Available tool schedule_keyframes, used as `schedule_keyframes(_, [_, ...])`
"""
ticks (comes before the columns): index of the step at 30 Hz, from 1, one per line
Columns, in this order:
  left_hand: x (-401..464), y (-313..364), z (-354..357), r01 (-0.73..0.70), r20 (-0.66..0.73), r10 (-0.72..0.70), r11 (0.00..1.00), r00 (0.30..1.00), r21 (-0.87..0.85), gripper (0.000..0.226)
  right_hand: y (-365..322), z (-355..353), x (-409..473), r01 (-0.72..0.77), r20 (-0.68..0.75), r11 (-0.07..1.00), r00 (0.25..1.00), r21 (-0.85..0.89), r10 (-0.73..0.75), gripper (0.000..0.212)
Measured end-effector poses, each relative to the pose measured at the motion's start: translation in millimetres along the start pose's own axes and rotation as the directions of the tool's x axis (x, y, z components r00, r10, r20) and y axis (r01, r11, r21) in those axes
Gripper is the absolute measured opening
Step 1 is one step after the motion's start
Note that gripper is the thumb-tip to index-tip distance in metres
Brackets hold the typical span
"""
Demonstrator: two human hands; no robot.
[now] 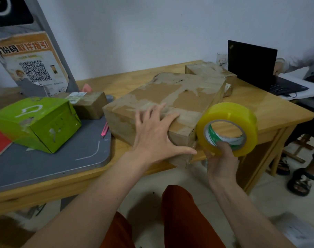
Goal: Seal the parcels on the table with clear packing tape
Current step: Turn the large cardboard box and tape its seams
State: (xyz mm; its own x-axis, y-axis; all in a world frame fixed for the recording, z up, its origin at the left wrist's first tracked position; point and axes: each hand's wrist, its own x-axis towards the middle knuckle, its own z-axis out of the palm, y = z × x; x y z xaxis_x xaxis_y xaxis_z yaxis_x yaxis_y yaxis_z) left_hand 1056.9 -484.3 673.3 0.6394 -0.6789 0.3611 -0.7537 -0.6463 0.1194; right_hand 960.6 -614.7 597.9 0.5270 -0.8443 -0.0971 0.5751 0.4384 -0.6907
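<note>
Parcel [163,104] is lying under your left hand [154,133], whose spread fingers are pressing its near end flat, steadying it for taping. Your right hand [222,158] is gripping the tape roll [227,127] just beside that corner, thumb hooking into the core.

Matt torn cardboard parcel [163,102], glossy tape roll [229,127], wooden table [270,108]
</note>
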Motion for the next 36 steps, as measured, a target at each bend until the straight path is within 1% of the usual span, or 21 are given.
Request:
schedule_keyframes(1, [-5, -3, 4, 0.048, -0.04, -0.05, 0.998, 0.998, -0.05, 0.117, 3, -1, -3, -0.062, 0.012, 0.998, 0.998, -0.024, 0.063, 0.048])
schedule_keyframes(2, [-9, -7, 8, 0.107, -0.066, -0.116, 0.986, 0.991, -0.128, 0.115, 5, -1, -5, -0.094, 0.019, 0.995, 0.995, -0.034, 0.095, 0.06])
schedule_keyframes(3, [-13, -11, 12, 0.157, -0.079, -0.177, 0.964, 0.981, -0.215, 0.113, 5, 1, -8, -0.099, 0.028, 0.995, 0.995, -0.032, 0.1, 0.068])
schedule_keyframes(4, [-15, -16, 15, 0.178, -0.093, -0.212, 0.942, 0.973, -0.285, 0.112, 6, 3, -8, -0.104, 0.042, 0.994, 0.994, -0.026, 0.105, 0.072])
schedule_keyframes(5, [-15, -20, 17, 0.167, -0.116, -0.215, 0.929, 0.97, -0.331, 0.111, 7, 6, -8, -0.113, 0.054, 0.993, 0.992, -0.019, 0.114, 0.073])
schedule_keyframes(6, [-15, -24, 18, 0.138, -0.145, -0.199, 0.926, 0.969, -0.353, 0.111, 7, 10, -7, -0.125, 0.069, 0.992, 0.99, -0.008, 0.125, 0.069])
schedule_keyframes(8, [-12, -30, 21, 0.089, -0.196, -0.167, 0.931, 0.966, -0.354, 0.112, 8, 15, -8, -0.168, 0.076, 0.986, 0.983, 0.022, 0.166, 0.047])
schedule_keyframes(9, [-11, -31, 22, 0.078, -0.215, -0.161, 0.934, 0.963, -0.348, 0.113, 8, 17, -9, -0.189, 0.079, 0.982, 0.979, 0.03, 0.186, 0.039])
schedule_keyframes(10, [-10, -32, 24, 0.076, -0.228, -0.162, 0.935, 0.96, -0.345, 0.112, 9, 17, -10, -0.206, 0.077, 0.978, 0.976, 0.028, 0.203, 0.036])
schedule_keyframes(12, [-10, -33, 26, 0.067, -0.246, -0.16, 0.936, 0.956, -0.346, 0.109, 7, 18, -13, -0.231, 0.074, 0.972, 0.971, 0.03, 0.229, 0.035])
schedule_keyframes(14, [-11, -34, 24, 0.047, -0.276, -0.152, 0.935, 0.949, -0.351, 0.106, 3, 23, -17, -0.216, 0.078, 0.976, 0.974, 0.02, 0.214, 0.036])
schedule_keyframes(18, [-9, -36, 8, 0.052, -0.315, -0.14, 0.961, 0.939, -0.271, 0.103, -11, 43, -19, -0.209, 0.01, 0.974, 0.977, -0.083, 0.211, 0.053])
schedule_keyframes(19, [-7, -37, 2, 0.06, -0.317, -0.143, 0.965, 0.938, -0.256, 0.104, -17, 52, -19, -0.203, 0.023, 0.969, 0.978, -0.14, 0.208, 0.056])
schedule_keyframes(20, [-4, -36, -4, 0.067, -0.32, -0.15, 0.965, 0.935, -0.255, 0.106, -24, 62, -18, -0.182, 0.055, 0.961, 0.979, -0.208, 0.197, 0.056])
schedule_keyframes(22, [5, -34, -18, 0.09, -0.333, -0.192, 0.951, 0.923, -0.297, 0.108, -43, 89, -11, -0.09, 0.107, 0.946, 0.986, -0.312, 0.129, 0.045])
schedule_keyframes(24, [18, -28, -35, 0.139, -0.344, -0.266, 0.926, 0.9, -0.352, 0.109, -67, 122, 0, -0.005, 0.159, 0.921, 0.985, -0.39, 0.072, 0.033])
schedule_keyframes(28, [43, -14, -68, 0.264, -0.403, -0.378, 0.913, 0.833, -0.311, 0.105, -113, 189, 17, 0.076, 0.316, 0.794, 0.937, -0.603, 0.15, 0.008])
schedule_keyframes(30, [54, -9, -81, 0.28, -0.45, -0.375, 0.923, 0.811, -0.266, 0.098, -130, 217, 25, 0.201, 0.401, 0.705, 0.907, -0.68, 0.128, 0.014])
schedule_keyframes(32, [64, -4, -91, 0.256, -0.478, -0.347, 0.935, 0.807, -0.247, 0.087, -144, 243, 28, 0.323, 0.483, 0.6, 0.867, -0.732, 0.123, 0.017])
schedule_keyframes(34, [69, 1, -97, 0.219, -0.498, -0.321, 0.942, 0.805, -0.254, 0.08, -152, 265, 29, 0.394, 0.53, 0.505, 0.833, -0.769, 0.157, 0.017])
schedule_keyframes(36, [69, 2, -99, 0.191, -0.502, -0.326, 0.934, 0.801, -0.303, 0.081, -154, 280, 25, 0.447, 0.556, 0.412, 0.809, -0.794, 0.193, 0.016])
